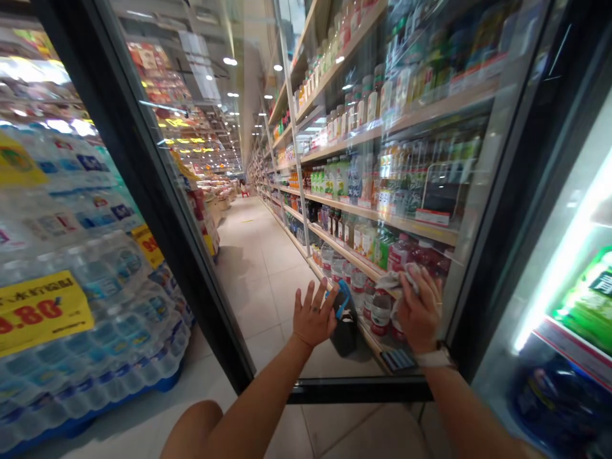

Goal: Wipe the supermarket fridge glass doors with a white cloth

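My left hand [313, 315] has its fingers spread and lies flat against the glass of an open cooler door [268, 191]. A dark bottle with a blue trigger [344, 322] sits right beside its fingertips; whether the hand touches it I cannot tell. My right hand [421, 312], with a pale watch strap on the wrist, presses a crumpled grey-white cloth [396, 280] against the same pane, low on the door. Both hands are near the door's bottom black frame [363, 389].
Shrink-wrapped packs of water bottles [95, 287] with yellow price signs are stacked at the left. Through the glass I see a tiled aisle [258, 255] and long shelves of drinks [363, 217]. The lit cooler interior with green packs [588, 306] is at the right.
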`<state>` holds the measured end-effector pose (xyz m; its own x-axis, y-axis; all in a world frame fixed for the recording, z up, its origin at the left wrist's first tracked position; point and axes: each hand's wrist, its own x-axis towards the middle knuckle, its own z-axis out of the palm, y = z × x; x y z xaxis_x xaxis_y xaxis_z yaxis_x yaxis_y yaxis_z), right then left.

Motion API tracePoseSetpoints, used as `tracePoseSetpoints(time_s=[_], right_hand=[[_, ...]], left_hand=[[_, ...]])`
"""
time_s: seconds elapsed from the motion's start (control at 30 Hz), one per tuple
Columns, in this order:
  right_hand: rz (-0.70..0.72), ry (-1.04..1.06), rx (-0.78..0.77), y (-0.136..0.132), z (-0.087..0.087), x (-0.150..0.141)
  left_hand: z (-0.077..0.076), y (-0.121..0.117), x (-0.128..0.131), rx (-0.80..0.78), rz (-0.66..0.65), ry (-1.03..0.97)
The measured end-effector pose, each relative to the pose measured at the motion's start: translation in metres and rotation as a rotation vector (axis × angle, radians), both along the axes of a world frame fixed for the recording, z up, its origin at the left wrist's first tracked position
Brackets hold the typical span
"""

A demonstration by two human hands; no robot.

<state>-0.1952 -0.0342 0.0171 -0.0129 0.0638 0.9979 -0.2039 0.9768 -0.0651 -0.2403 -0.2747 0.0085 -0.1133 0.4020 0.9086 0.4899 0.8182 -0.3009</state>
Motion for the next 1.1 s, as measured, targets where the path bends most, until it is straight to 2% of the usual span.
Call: tracePoseSetpoints(time_s=[0.13,0.23,0.3,0.37,0.4,0.5,0.6,0.7,0.8,0.9,1.0,1.1], right_hand=[[-0.033,0.075,-0.229,0.014,0.009,-0.001],[0.016,0.057,-0.259,-0.002,0.009,-0.001],[0.079,0.015,-0.186,-0.022,0.002,-0.001],[0.166,-0.046,-0.069,-0.044,-0.015,-0.001],[0.198,-0.078,-0.01,-0.055,-0.026,0.0],[0.363,-0.246,0.31,-0.079,-0.066,0.001],[0.475,-0.311,0.49,-0.09,-0.102,0.003],[0.537,-0.362,0.604,-0.091,-0.117,0.003],[0.524,-0.34,0.619,-0.084,-0.101,0.001],[0.435,-0.281,0.588,-0.068,-0.067,0.0],[0.257,-0.228,0.4,-0.043,-0.033,0.0],[0.1,-0.097,0.174,-0.014,-0.014,0.001]], left_hand=[[-0.002,0.0,0.001,-0.001,0.009,-0.001],[-0.002,0.0,0.003,-0.002,0.002,0.002],[-0.003,0.0,0.003,-0.002,0.002,0.002],[-0.002,-0.001,0.004,-0.004,0.004,0.0],[-0.002,-0.001,0.003,-0.008,0.003,0.0],[-0.001,-0.003,0.002,-0.026,-0.009,0.011],[0.0,-0.003,0.001,-0.02,-0.01,0.032],[0.001,-0.001,0.0,-0.021,0.003,0.034],[0.001,-0.001,-0.002,-0.023,0.009,0.034],[-0.001,-0.002,-0.004,-0.02,0.007,0.03],[-0.002,-0.002,-0.005,-0.023,0.015,0.008],[-0.002,-0.002,-0.005,-0.027,0.022,-0.003]])
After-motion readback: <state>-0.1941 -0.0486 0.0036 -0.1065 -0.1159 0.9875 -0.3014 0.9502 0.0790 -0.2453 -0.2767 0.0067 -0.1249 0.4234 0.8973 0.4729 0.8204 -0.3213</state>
